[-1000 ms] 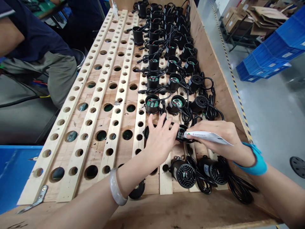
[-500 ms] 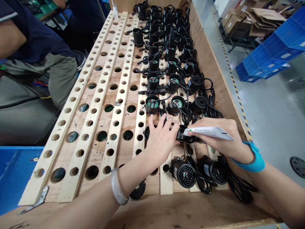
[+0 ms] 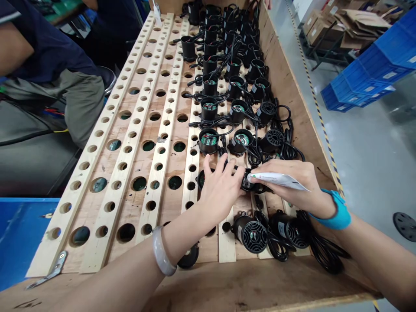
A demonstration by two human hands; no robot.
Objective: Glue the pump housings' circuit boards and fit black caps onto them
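My right hand [image 3: 289, 180] is closed round a white tube [image 3: 279, 178] with small print. The tube's tip points left into a black round housing [image 3: 247, 182], partly hidden by the hands. My left hand [image 3: 221, 186] lies spread, palm down, over the near housings, its fingers apart between that housing and another at its left [image 3: 203, 177]. Whether its fingertips press on either is hidden. Just beyond the hands stand two open housings with green circuit boards, one on the left [image 3: 208, 141] and one on the right [image 3: 241, 141].
A wooden tray [image 3: 286, 86] with drilled slats holds rows of black housings and coiled cables [image 3: 328, 251]. Two grille-topped housings [image 3: 253, 236] lie near the front. A seated person [image 3: 48, 60] is at left. Blue crates [image 3: 367, 73] and cardboard [image 3: 357, 26] stand at right.
My right hand and the tube have shifted slightly left, with the tip further over the housing. My left hand is almost unmoved. Fingers of another person now show at the tray's far edge.
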